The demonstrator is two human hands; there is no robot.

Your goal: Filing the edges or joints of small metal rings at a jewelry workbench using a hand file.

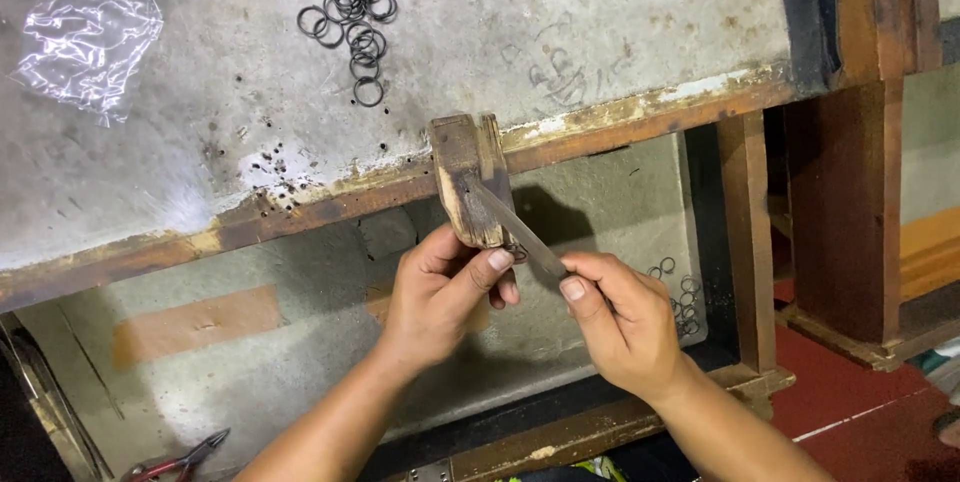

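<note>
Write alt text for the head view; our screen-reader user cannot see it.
Left hand and right hand work a thin metal file against a wooden block on a worn workbench. Dark rings lie on top.

both hands (530, 307) raised, fingers pinching

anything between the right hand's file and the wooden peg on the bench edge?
Nothing visible. The right hand holds the flat metal file, whose tip already lies against the wooden peg. The left hand grips just below the peg, beside the file, not across it.
</note>
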